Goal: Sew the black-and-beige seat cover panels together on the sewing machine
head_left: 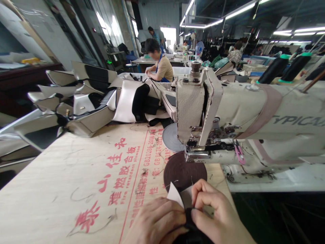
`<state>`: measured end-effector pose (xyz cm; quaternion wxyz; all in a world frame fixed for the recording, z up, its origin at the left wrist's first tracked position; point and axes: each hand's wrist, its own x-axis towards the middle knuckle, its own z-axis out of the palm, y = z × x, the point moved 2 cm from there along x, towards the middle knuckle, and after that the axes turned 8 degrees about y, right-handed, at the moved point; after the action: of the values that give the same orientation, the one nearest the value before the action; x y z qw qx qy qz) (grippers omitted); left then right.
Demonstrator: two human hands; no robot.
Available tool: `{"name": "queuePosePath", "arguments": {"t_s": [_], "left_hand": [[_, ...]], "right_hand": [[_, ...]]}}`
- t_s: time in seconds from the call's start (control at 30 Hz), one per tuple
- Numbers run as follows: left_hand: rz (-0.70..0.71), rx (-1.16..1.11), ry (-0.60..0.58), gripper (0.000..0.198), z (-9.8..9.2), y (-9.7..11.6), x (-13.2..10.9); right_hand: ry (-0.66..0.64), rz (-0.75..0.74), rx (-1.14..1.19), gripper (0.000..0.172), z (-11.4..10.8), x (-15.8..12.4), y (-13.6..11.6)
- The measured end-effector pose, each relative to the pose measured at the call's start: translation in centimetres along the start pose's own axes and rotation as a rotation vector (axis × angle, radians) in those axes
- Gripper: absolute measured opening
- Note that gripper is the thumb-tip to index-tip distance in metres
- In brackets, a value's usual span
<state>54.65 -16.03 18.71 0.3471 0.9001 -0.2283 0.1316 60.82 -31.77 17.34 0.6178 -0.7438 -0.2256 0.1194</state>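
At the bottom edge, my left hand [158, 218] is closed round a white-and-black bag piece [175, 195], whose pale pointed flap sticks up past the knuckles. My right hand [218, 211] pinches the black edge of the same piece between thumb and bent fingers. The lower part of the piece is hidden by both hands and the frame edge. Just beyond the hands lies a dark brown roll of binding tape [186, 171], with a grey disc [172, 137] behind it. The sewing machine [195, 112] stands over the roll, its head apart from my hands.
A plywood table [101, 183] with red print and loose threads spreads to the left. Pale-and-black bag pieces [96, 98] are heaped along its far side. Black thread cones [274, 69] stand atop the machine. A co-worker [161, 66] sits beyond the heap.
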Motion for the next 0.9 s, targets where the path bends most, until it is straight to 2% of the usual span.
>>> {"name": "queuePosePath", "arguments": {"t_s": [0.1,0.23,0.4,0.47,0.57,0.7,0.77,0.8,0.9], "left_hand": [[-0.033,-0.016,0.005,0.009,0.5,-0.5,-0.4],[-0.099,-0.003,0.082,0.010,0.9,-1.0,-0.8],[0.019,0.095,-0.052,0.028,1.0,-0.8,-0.2],[0.032,0.127,-0.033,0.027,1.0,-0.9,-0.2],[-0.022,0.141,0.014,0.021,1.1,-1.4,-0.4],[-0.100,0.103,0.077,0.022,0.8,-2.0,-0.8],[-0.121,0.093,0.112,0.023,0.7,-2.2,-0.8],[-0.127,0.091,0.123,0.023,0.7,-2.3,-0.9],[-0.142,0.083,0.129,0.023,0.9,-2.5,-1.0]], "right_hand": [[0.008,0.055,0.041,0.021,0.1,0.2,0.2],[0.019,0.099,0.081,0.022,0.0,0.4,0.7],[-0.012,0.131,0.088,0.023,0.2,0.9,1.4],[-0.018,0.142,0.075,0.023,0.3,1.2,1.7],[-0.045,0.123,0.059,0.024,-0.1,1.3,1.9],[-0.123,-0.028,-0.017,0.017,-1.3,0.4,2.0],[-0.156,-0.162,-0.137,0.028,-1.8,-0.3,2.3],[-0.160,-0.236,-0.201,0.031,-1.8,-0.6,2.5],[-0.120,-0.412,-0.314,0.025,-1.3,-0.9,3.0]]}}
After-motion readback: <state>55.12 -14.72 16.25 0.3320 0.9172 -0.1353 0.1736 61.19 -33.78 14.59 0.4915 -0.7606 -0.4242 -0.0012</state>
